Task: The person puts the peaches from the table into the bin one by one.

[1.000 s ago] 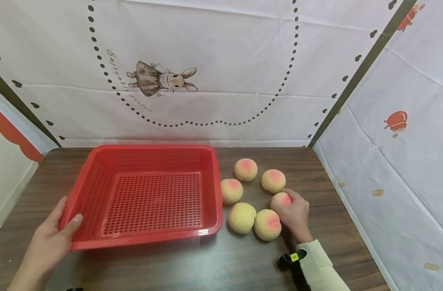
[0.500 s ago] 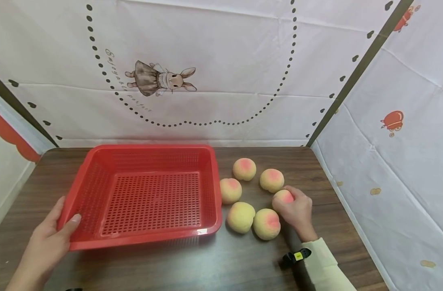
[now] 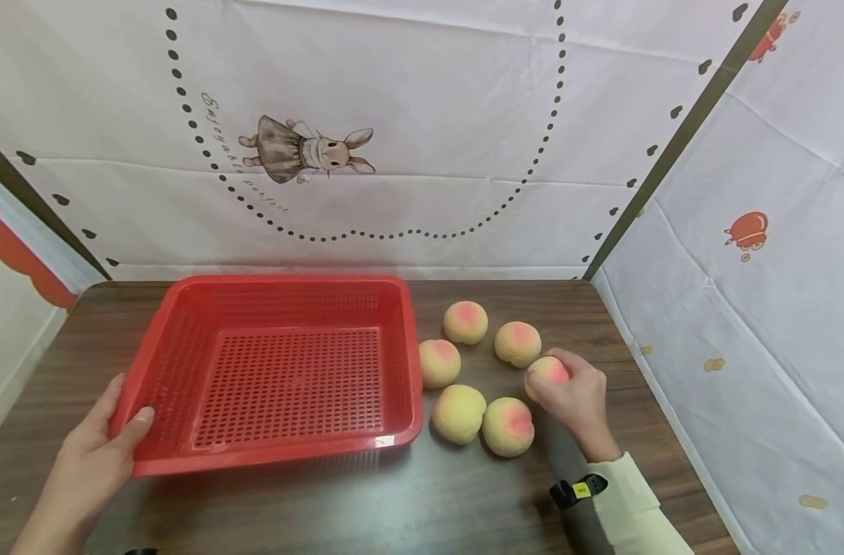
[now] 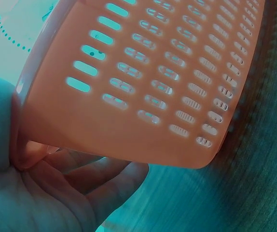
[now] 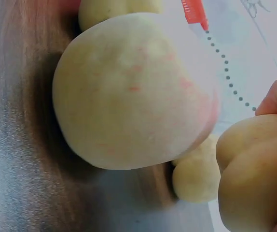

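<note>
My left hand [image 3: 92, 455] grips the near left corner of a red plastic basket [image 3: 411, 347], thumb over the rim and fingers beneath it. The left wrist view shows the slotted basket wall [image 4: 129, 125] with the fingers [image 4: 112, 186] curled under its edge. A yellow peach with a pink blush [image 3: 548, 372] is in my right hand [image 3: 577, 393], pinched between thumb and fingers. In the right wrist view that held peach [image 5: 254, 169] appears at the right edge, beside a large close peach [image 5: 129, 92] on the table. Inside, the basket's perforated floor is bare.
Several more peaches lie between basket and right hand: a back one [image 3: 465, 322], one to its right [image 3: 519, 344], one against the basket [image 3: 439, 364], and two in front, a yellow one [image 3: 459, 415] and a blushed one [image 3: 508, 428]. White printed cloth [image 3: 422, 139] hangs behind the wooden table [image 3: 366, 509].
My right hand has moved slightly right and up with the peach, drawing away from the others. The left hand keeps its grip on the basket.
</note>
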`<act>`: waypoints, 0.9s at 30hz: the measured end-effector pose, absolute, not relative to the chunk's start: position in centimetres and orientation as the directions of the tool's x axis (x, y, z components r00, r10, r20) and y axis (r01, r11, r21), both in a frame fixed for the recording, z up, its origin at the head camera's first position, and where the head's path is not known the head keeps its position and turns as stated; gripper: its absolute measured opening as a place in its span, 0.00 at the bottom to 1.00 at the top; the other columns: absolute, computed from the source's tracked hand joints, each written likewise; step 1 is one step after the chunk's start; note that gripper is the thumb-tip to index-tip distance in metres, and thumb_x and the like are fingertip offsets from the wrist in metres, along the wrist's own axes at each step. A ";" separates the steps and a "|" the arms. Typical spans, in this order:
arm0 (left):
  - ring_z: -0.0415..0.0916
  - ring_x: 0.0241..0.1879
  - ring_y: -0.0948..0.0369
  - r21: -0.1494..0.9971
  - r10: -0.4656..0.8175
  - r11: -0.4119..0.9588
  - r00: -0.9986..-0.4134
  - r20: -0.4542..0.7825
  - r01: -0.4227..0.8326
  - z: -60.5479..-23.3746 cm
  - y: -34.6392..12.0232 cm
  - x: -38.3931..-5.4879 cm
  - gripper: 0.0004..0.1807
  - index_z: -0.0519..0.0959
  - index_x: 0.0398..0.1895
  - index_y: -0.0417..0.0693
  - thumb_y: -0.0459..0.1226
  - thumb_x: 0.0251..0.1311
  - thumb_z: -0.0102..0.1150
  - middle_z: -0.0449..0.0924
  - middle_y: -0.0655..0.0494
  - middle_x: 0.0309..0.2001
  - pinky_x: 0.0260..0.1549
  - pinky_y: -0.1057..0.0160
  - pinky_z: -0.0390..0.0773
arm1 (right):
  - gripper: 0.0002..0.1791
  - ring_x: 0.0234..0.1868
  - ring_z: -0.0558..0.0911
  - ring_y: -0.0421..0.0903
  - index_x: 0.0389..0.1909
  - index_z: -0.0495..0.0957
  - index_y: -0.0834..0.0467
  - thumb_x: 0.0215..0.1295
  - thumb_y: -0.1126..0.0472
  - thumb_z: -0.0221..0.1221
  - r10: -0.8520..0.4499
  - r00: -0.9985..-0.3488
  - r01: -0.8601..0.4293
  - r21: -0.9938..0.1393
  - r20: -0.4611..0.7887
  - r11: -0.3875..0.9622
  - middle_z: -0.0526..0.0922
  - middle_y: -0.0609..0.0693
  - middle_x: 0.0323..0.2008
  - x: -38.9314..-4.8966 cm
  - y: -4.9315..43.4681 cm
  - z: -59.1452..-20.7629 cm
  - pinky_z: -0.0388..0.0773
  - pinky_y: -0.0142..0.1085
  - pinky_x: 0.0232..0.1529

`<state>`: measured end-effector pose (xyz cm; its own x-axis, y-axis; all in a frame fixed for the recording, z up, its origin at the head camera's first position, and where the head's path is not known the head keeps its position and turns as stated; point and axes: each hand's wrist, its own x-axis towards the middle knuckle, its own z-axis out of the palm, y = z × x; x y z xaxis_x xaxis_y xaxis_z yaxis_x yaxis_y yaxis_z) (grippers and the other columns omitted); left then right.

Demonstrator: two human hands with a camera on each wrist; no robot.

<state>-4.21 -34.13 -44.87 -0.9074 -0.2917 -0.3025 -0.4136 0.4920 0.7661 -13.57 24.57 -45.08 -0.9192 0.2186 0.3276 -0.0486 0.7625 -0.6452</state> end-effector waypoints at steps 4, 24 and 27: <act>0.79 0.52 0.52 0.759 -0.294 0.494 -0.903 -0.313 -0.424 -45.3 -34.3 -4.3 0.46 0.26 0.84 0.55 0.53 0.80 0.44 0.47 0.27 0.80 0.37 0.60 0.89 | 0.15 0.25 0.78 0.43 0.38 0.90 0.55 0.46 0.57 0.74 0.194 -0.917 -0.078 -0.633 0.349 0.770 0.91 0.54 0.33 -13.6 24.6 -44.5 0.74 0.32 0.26; 0.77 0.47 0.67 0.759 -0.290 0.524 -0.919 -0.268 -0.386 -45.3 -34.1 -3.7 0.44 0.29 0.84 0.55 0.51 0.81 0.43 0.51 0.24 0.78 0.29 0.79 0.80 | 0.19 0.26 0.79 0.39 0.41 0.90 0.57 0.45 0.58 0.77 0.114 -0.915 -0.157 -0.603 0.386 0.782 0.91 0.53 0.35 -13.8 23.9 -42.1 0.76 0.29 0.26; 0.79 0.47 0.63 0.758 -0.294 0.521 -0.916 -0.272 -0.392 -45.1 -34.0 -4.0 0.44 0.28 0.84 0.55 0.51 0.81 0.42 0.52 0.24 0.78 0.33 0.66 0.88 | 0.19 0.27 0.80 0.38 0.41 0.90 0.57 0.45 0.57 0.77 0.092 -0.909 -0.184 -0.592 0.406 0.785 0.92 0.53 0.37 -14.0 23.6 -41.7 0.76 0.28 0.28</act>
